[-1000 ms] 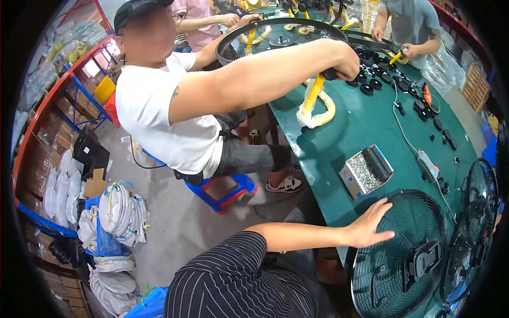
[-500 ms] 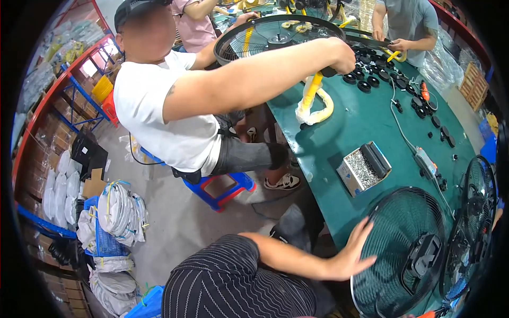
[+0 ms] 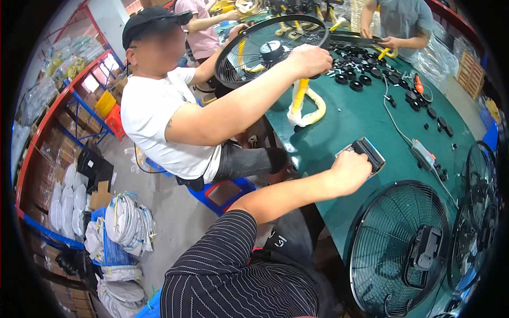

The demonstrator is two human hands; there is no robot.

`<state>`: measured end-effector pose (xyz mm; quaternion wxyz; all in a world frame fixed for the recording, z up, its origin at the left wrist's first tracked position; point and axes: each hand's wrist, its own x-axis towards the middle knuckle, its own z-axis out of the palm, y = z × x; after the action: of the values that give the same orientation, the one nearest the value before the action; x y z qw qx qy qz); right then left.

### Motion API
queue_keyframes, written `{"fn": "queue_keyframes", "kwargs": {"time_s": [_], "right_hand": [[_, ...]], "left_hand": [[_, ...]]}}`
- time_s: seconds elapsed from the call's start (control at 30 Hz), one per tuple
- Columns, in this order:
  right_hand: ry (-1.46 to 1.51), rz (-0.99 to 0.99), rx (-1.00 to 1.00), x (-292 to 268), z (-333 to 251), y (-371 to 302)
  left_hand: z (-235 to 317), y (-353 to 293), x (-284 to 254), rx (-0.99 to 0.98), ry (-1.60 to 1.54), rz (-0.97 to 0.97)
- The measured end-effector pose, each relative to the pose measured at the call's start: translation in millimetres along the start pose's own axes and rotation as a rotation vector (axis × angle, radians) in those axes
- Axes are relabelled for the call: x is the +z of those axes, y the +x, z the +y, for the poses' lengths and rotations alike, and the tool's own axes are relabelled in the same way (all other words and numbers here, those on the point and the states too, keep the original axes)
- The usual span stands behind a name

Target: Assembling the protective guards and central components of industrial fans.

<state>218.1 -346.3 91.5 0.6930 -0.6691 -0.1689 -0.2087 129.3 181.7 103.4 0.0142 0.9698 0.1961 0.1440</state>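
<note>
The person's left hand (image 3: 349, 172) closes over the near end of a small metal tray (image 3: 363, 155) on the green table (image 3: 339, 132), just beyond a black fan guard (image 3: 398, 248). The tray looks light, rigid and slick — best gripped by its rim; the right hand is out of view.

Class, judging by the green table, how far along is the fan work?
Seemingly done: the near fan grille, with a black block at its centre, lies on the green table. In hand: the person's hand rests at the metal tray beside a black part; a co-worker holds another grille. Seemingly left: loose black caps across the table.
</note>
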Motion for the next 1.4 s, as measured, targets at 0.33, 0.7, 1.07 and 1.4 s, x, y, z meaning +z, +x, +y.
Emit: {"fn": "queue_keyframes", "kwargs": {"time_s": [0.33, 0.7, 1.07, 1.4], "right_hand": [[-0.048, -0.007, -0.035, 21, -6, 9], [0.654, -0.172, -0.216, 21, 1, 23], [0.447, -0.019, 0.153, -36, -70, 7], [0.967, -0.185, 0.064, 101, -101, -25]], "left_hand": [[-1, 27, 4, -0.043, 0.094, -0.209], [-23, 8, 5, 0.008, -0.118, 0.173], [-24, -4, 7, -0.022, -0.621, 0.433], [79, -142, -15, 0.079, -1.792, -0.33]]}}
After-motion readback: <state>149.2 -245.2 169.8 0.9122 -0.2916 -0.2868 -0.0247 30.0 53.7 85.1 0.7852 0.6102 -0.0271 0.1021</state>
